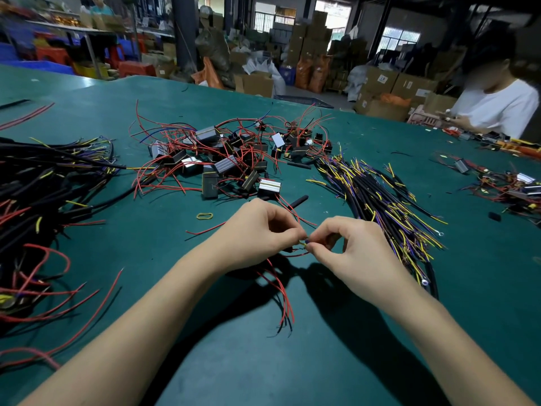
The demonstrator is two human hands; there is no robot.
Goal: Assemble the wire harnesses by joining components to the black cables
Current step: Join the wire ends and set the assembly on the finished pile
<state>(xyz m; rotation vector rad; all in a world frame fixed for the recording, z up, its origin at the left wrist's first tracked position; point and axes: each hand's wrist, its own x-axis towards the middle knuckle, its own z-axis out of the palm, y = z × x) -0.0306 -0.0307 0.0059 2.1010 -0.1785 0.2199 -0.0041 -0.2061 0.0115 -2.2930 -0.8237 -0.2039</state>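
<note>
Pinching thin yellow wire ends: left hand, right hand.

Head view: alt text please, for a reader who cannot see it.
Both hands, left hand and right hand, pinch thin wire ends together above a green table. Beyond them lie a pile of small modules with red leads and bundles of black cables.

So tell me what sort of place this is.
Probably a small factory assembly floor: a wide green work table strewn with black cable bundles, stacked brown cardboard cartons behind, another seated worker.
</note>
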